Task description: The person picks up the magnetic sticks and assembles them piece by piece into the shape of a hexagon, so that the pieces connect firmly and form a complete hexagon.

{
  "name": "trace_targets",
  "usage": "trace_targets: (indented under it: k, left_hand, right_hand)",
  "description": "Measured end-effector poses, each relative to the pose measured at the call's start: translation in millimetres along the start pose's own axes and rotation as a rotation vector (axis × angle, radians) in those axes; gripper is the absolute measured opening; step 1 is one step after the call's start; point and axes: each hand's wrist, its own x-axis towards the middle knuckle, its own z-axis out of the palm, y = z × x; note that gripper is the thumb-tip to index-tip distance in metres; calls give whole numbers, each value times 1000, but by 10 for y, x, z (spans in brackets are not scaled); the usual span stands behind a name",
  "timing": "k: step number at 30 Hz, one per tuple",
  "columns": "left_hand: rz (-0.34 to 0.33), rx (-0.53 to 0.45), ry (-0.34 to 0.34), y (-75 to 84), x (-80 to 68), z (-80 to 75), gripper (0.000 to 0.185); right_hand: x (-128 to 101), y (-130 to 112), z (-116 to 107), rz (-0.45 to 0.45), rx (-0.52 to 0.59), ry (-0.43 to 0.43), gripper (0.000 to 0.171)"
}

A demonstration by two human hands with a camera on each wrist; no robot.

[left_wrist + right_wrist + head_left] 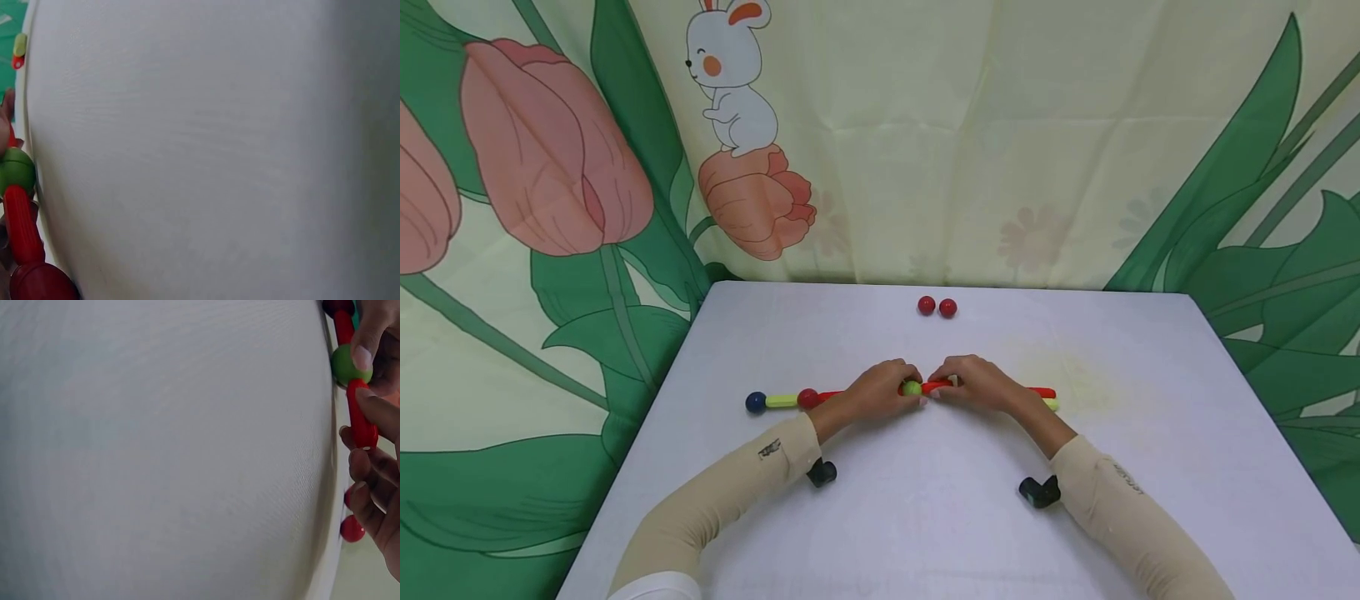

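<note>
A chain of balls and rods runs across the table to my hands. From the left it has a navy ball (756,402), a yellow-green rod (781,401), a dark red ball (808,399) and a red rod (829,395) partly hidden by my left hand (877,389). That hand grips the green ball (342,364) at the chain's right end, its thumb on the ball. My right hand (981,383) pinches another red rod (361,422) between thumb and fingers, its tip right at the green ball.
Two red balls (948,308) sit near the table's back edge. Beyond my right wrist lie a red rod (1042,392) and a yellow-green rod (1051,404), both partly covered by the arm. A printed curtain (910,167) hangs behind the white table (940,517).
</note>
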Motion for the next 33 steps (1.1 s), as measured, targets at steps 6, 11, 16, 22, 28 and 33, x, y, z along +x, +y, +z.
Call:
trace_targets:
  k: [6, 11, 16, 22, 28, 33]
  left_hand:
    - [0, 4, 6, 11, -7, 2, 29]
    - [-4, -6, 3, 20, -9, 2, 27]
    - [-14, -19, 2, 18, -2, 9, 28]
    - [-31, -13, -1, 12, 3, 15, 28]
    - [-46, -18, -12, 32, -12, -7, 30]
    - [-48, -25, -17, 30, -18, -19, 29]
  right_hand:
    - [-9, -11, 6, 3, -4, 1, 26]
    - [-50, -10, -34, 17, 13, 2, 26]
    - [-95, 25, -78, 4, 28, 19, 23]
    - [-106, 82, -97, 12, 32, 8, 23]
    - [-74, 130, -197, 86, 88, -29, 32]
    - [10, 200, -364, 130, 107, -21, 41]
